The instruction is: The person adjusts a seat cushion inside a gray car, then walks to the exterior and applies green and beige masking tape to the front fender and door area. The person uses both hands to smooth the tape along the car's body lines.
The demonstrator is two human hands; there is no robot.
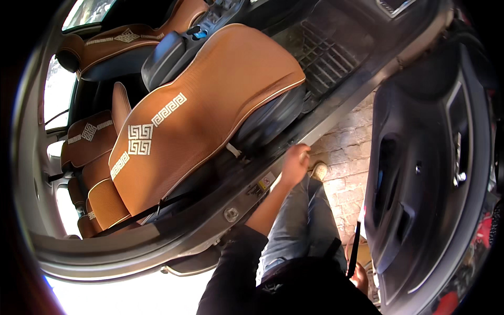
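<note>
My left hand (296,164) hangs over the door sill (325,128) of a car, its fingers curled closed. Whatever they may hold is too small or hidden to make out. Left of it is the front seat (226,89), in a tan cover with a white square-spiral pattern and pale piping. Low in the view, my right hand (359,278) shows only partly beside my dark clothing, near a black strap (355,251). Its fingers are mostly hidden.
The open car door (415,184) stands on the right, with a handle and storage pockets. Brick paving (346,157) lies between door and sill, under my shoe (318,170). A ribbed floor mat (328,55) lies ahead of the seat. A seat belt (142,214) crosses the door pillar.
</note>
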